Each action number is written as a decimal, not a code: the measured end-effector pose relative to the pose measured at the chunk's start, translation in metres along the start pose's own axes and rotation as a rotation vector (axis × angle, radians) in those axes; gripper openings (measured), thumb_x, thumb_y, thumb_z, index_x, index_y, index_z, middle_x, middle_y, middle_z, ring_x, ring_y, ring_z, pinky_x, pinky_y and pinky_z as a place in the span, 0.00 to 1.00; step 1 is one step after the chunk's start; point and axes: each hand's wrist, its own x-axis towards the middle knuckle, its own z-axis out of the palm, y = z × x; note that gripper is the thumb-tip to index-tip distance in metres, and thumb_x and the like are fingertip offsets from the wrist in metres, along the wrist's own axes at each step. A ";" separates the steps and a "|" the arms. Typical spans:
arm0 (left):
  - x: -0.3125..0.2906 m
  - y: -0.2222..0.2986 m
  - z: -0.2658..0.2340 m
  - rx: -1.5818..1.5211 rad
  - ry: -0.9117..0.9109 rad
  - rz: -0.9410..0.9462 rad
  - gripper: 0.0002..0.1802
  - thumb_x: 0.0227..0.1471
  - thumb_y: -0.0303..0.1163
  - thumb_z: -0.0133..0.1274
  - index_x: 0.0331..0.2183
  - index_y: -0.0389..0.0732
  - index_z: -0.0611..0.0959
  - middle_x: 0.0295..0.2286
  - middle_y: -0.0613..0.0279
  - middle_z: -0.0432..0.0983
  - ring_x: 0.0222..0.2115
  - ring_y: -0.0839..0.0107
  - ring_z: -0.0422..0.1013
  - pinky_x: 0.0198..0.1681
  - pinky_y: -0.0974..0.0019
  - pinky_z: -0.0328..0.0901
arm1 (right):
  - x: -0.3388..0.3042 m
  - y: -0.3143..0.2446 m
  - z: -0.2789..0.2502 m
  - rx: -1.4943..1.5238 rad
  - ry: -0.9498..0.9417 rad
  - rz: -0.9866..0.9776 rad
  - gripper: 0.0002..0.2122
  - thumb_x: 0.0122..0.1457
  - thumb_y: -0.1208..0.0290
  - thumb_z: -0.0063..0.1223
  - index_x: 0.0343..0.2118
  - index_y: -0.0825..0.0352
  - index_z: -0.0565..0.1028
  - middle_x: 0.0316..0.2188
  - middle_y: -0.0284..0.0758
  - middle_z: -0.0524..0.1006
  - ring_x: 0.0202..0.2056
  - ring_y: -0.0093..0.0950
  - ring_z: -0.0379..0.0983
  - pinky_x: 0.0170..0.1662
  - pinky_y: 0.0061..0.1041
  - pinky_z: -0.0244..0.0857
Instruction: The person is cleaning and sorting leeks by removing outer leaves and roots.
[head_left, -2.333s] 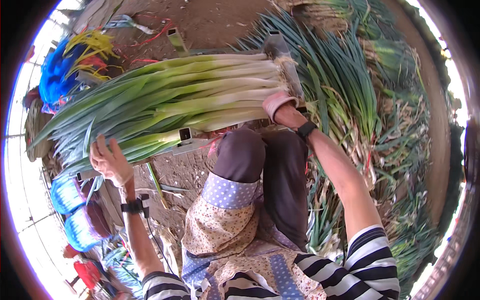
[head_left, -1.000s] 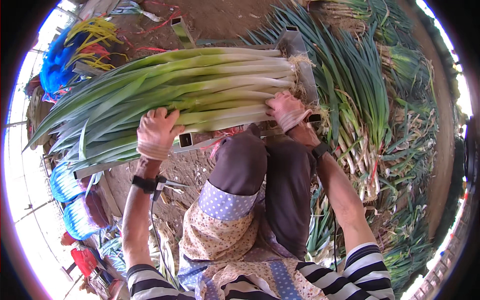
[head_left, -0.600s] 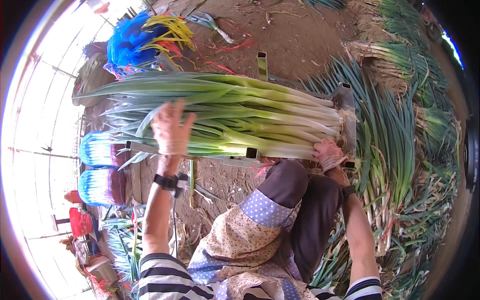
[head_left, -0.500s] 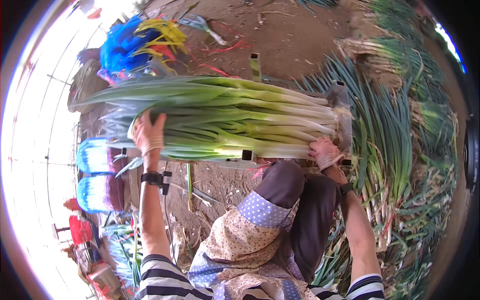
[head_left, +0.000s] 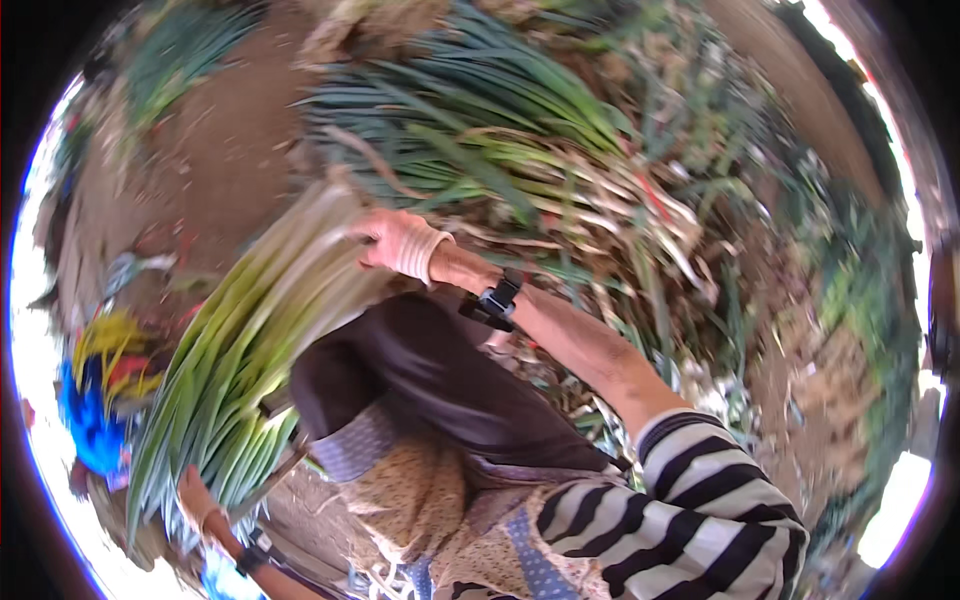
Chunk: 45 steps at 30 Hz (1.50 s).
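A thick layer of long green onions [head_left: 225, 340] lies slantwise in front of me, white ends at the upper right and green leaves at the lower left. My left hand [head_left: 201, 499] rests against the leaf ends, fingers apart, partly lost among the leaves. Beside the white ends is my right hand [head_left: 400, 242], slightly smeared, with its fingers spread and nothing seen in them. White bands circle this palm. Whether its fingertips touch the stalks, I cannot tell. The stand beneath the onions is mostly hidden.
Another heap of green onions [head_left: 490, 130] lies on the ground beyond my right hand, roots toward the right. Loose trimmings [head_left: 700, 350] litter the right side. Blue netting [head_left: 92, 420] and yellow ties [head_left: 115, 345] are at the far left. My bent knee [head_left: 400, 350] is close to the onions.
The view has swung to the right, so the onions now appear slanted at the left. My right hand has lifted from its place at the near white ends; my left stays at the leaves.
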 end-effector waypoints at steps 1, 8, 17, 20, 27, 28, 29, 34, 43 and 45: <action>0.003 0.015 0.002 0.007 0.054 -0.105 0.31 0.55 0.52 0.41 0.46 0.35 0.76 0.45 0.48 0.73 0.45 0.55 0.70 0.51 0.60 0.60 | -0.018 0.019 -0.023 -0.034 0.072 -0.124 0.13 0.47 0.66 0.57 0.38 0.56 0.78 0.42 0.38 0.75 0.43 0.37 0.72 0.45 0.33 0.67; -0.084 0.319 0.020 -0.859 -0.132 0.401 0.19 0.59 0.36 0.44 0.47 0.35 0.77 0.43 0.57 0.74 0.42 0.71 0.71 0.47 0.70 0.65 | -0.243 0.163 -0.072 -0.033 0.236 0.875 0.21 0.55 0.50 0.46 0.40 0.63 0.77 0.34 0.43 0.78 0.36 0.41 0.75 0.42 0.34 0.66; -0.253 0.591 0.085 -1.596 -0.973 0.669 0.25 0.55 0.47 0.50 0.39 0.32 0.79 0.28 0.55 0.78 0.28 0.66 0.74 0.35 0.65 0.69 | -0.334 0.248 -0.067 -0.388 0.268 1.115 0.25 0.46 0.57 0.59 0.48 0.60 0.72 0.42 0.44 0.74 0.45 0.42 0.71 0.46 0.37 0.65; -0.270 0.624 0.114 -1.618 -1.050 0.524 0.23 0.54 0.46 0.51 0.36 0.33 0.80 0.23 0.59 0.77 0.24 0.69 0.73 0.31 0.68 0.68 | -0.341 0.266 -0.070 -0.495 0.194 1.086 0.27 0.47 0.56 0.59 0.51 0.59 0.70 0.42 0.44 0.73 0.45 0.42 0.71 0.46 0.37 0.65; -0.232 0.617 0.136 -1.523 -1.037 0.292 0.20 0.56 0.44 0.49 0.35 0.34 0.80 0.25 0.59 0.76 0.25 0.68 0.72 0.32 0.67 0.68 | -0.504 0.253 -0.040 -0.497 -0.321 1.326 0.21 0.52 0.59 0.52 0.49 0.60 0.72 0.41 0.41 0.77 0.43 0.38 0.74 0.49 0.39 0.64; -0.230 0.616 0.137 -1.530 -1.028 0.293 0.20 0.56 0.44 0.49 0.35 0.34 0.80 0.25 0.59 0.76 0.25 0.68 0.72 0.32 0.67 0.68 | -0.544 0.249 -0.040 -0.530 -0.352 1.379 0.20 0.52 0.58 0.52 0.48 0.60 0.73 0.40 0.41 0.77 0.42 0.38 0.75 0.48 0.39 0.65; -0.227 0.613 0.137 -1.535 -1.069 0.293 0.20 0.56 0.44 0.49 0.35 0.34 0.80 0.24 0.58 0.76 0.26 0.67 0.72 0.33 0.67 0.68 | -0.580 0.242 -0.043 -0.546 -0.387 1.448 0.20 0.51 0.58 0.52 0.46 0.60 0.74 0.40 0.41 0.77 0.42 0.39 0.75 0.48 0.38 0.65; -0.239 0.627 0.144 -1.545 -1.209 0.298 0.21 0.57 0.45 0.48 0.36 0.34 0.79 0.24 0.59 0.75 0.26 0.67 0.73 0.33 0.66 0.68 | -0.724 0.220 -0.091 -0.833 -0.197 1.779 0.15 0.49 0.59 0.52 0.37 0.60 0.80 0.37 0.41 0.78 0.39 0.40 0.76 0.42 0.37 0.70; -0.253 0.645 0.140 -1.527 -1.262 0.360 0.22 0.57 0.45 0.47 0.36 0.33 0.80 0.23 0.60 0.75 0.25 0.68 0.72 0.30 0.68 0.66 | -0.407 0.289 -0.159 -0.836 0.377 0.662 0.12 0.51 0.61 0.54 0.36 0.60 0.74 0.29 0.38 0.73 0.33 0.41 0.70 0.36 0.40 0.65; -0.249 0.644 0.142 -1.529 -1.221 0.318 0.22 0.57 0.45 0.47 0.36 0.33 0.80 0.23 0.60 0.75 0.25 0.68 0.72 0.30 0.68 0.66 | -0.316 0.300 -0.159 -0.827 0.315 0.589 0.11 0.52 0.62 0.54 0.36 0.60 0.73 0.29 0.40 0.74 0.35 0.41 0.71 0.36 0.40 0.66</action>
